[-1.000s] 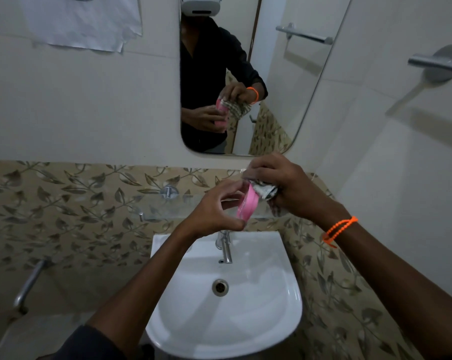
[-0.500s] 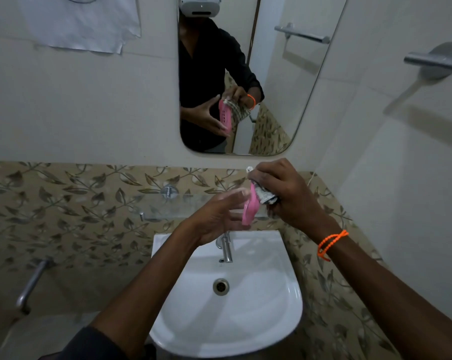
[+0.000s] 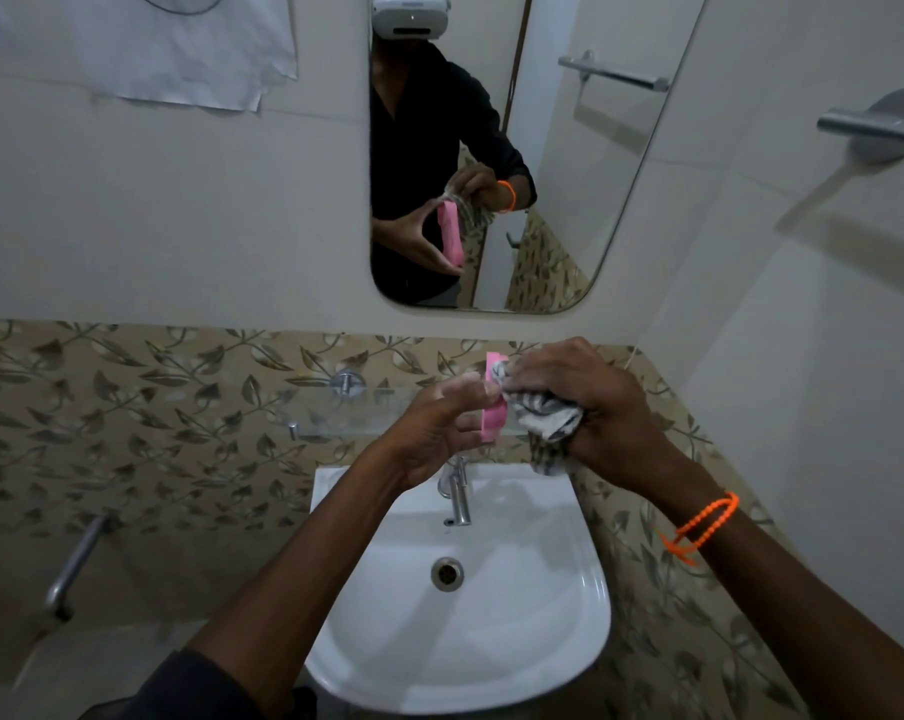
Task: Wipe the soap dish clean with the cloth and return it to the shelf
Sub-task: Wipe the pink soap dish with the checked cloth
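Left hand (image 3: 429, 433) pinches the pink plastic soap dish (image 3: 494, 423) on edge; beside it, right hand (image 3: 595, 407) grips the bunched striped cloth (image 3: 548, 415) against it. Wiping underway, the clear glass shelf (image 3: 346, 413) beyond awaits the dish's return.

dim, soft light; wide-angle edge distortion

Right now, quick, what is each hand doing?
Left hand: holds the pink plastic soap dish on edge.
Right hand: grips the crumpled striped grey-white cloth against the dish.
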